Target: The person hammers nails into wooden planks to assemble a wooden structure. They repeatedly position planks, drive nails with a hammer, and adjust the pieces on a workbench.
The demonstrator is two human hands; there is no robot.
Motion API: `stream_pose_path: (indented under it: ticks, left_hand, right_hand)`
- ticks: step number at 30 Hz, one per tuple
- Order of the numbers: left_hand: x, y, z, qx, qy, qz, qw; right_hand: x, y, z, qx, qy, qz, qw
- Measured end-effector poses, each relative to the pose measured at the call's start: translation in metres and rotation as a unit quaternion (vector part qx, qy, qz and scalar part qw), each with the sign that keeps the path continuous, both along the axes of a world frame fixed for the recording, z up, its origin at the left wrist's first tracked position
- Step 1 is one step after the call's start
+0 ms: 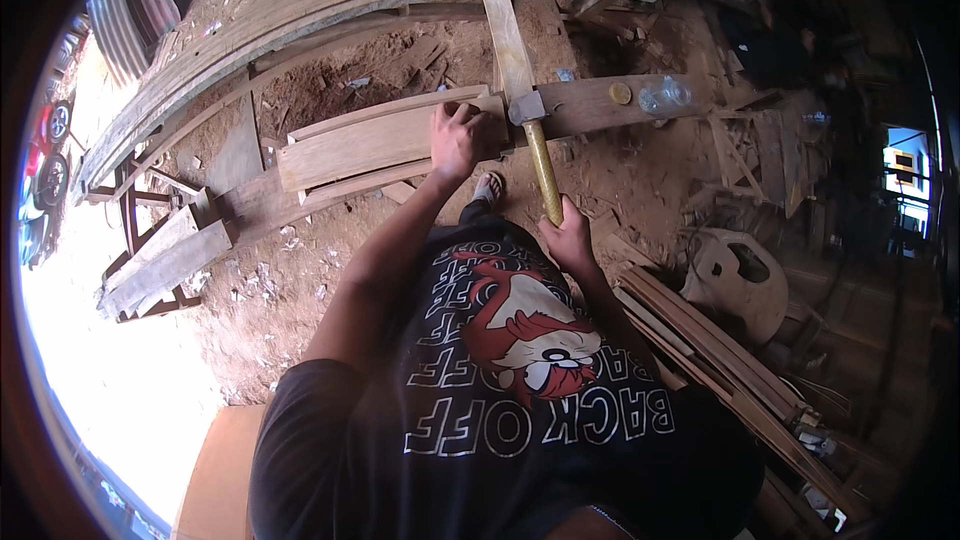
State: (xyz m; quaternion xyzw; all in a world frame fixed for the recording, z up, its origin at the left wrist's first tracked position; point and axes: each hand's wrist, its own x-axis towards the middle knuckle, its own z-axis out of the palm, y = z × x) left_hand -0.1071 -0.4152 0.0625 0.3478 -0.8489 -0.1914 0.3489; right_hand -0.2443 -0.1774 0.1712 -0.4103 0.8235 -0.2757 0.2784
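My right hand [570, 235] is wrapped round the lower end of a hammer's gold-coloured handle [543, 170]. Its grey head [525, 106] is over the workbench plank, at the near end of a long pale wooden strip [503, 20] that runs away to the far beam. My left hand [455, 140], fingers curled and closed, is at the right end of a framed wooden panel [360, 148]. Whatever the left fingers hold is hidden. The panel has raised strips along its long sides and lies across the bench plank [590, 105].
A round yellowish lid-like disc [620, 93] and crumpled clear plastic [665, 95] lie on the plank to the right. Long beams [300, 15] cross behind. A plastic chair [735, 285] and stacked boards [710, 340] stand at right. Wood scraps litter the dirt floor.
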Motion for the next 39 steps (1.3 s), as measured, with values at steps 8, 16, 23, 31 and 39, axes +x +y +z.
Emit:
stream_pose_path:
  ticks: [8, 16, 23, 31, 39]
  left_hand:
    - [0.000, -0.002, 0.001, -0.027, 0.003, 0.004, 1.000]
    - [-0.002, -0.001, 0.000, 0.037, 0.006, -0.015, 0.999]
    - [-0.004, 0.001, -0.002, 0.019, -0.025, -0.014, 0.999]
    - [-0.004, 0.002, 0.001, -0.007, 0.000, -0.012, 1.000]
    - [0.000, 0.007, 0.005, 0.003, -0.013, -0.006, 1.000]
  right_hand:
    - [0.002, 0.011, 0.000, -0.006, -0.021, -0.034, 0.999]
    - [0.003, 0.014, 0.001, 0.014, -0.040, -0.025, 0.999]
    - [-0.002, 0.008, 0.005, 0.017, -0.051, -0.037, 0.998]
    - [-0.012, 0.007, 0.001, 0.010, -0.034, 0.013, 0.999]
    - [-0.003, -0.002, -0.002, -0.012, -0.029, 0.043, 0.999]
